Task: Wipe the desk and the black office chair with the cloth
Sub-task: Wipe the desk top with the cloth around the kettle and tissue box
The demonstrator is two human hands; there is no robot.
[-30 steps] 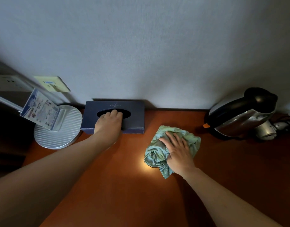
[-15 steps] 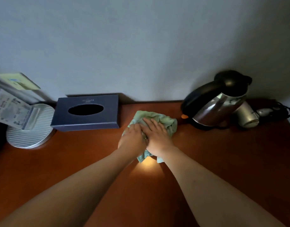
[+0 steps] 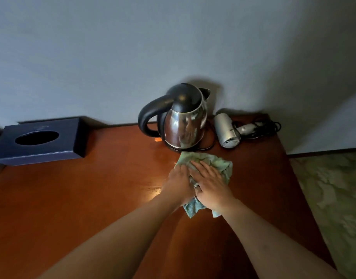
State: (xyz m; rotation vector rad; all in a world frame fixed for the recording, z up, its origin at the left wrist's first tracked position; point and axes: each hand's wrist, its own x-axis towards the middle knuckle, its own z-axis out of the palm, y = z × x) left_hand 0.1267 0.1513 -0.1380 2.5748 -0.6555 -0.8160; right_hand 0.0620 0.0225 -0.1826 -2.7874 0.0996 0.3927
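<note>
Hands: left hand [image 3: 180, 183] and right hand [image 3: 210, 183], fingers flat, press the cloth [image 3: 217, 164].
Change: cloth now right on the worktop [image 3: 72, 198], touching the kettle [image 3: 183, 121].

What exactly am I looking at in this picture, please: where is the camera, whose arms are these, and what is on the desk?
No machine here: a person wears a wide-angle camera on the head, looking forward and down, so the two bare arms are their own. Both hands, the left hand and the right hand, press flat on a crumpled green cloth on the brown desk. Just behind the cloth stands a steel kettle with a black handle; beside it lies a silver hair dryer with its cord. At the left sits a dark blue tissue box. The office chair is not in view.
</note>
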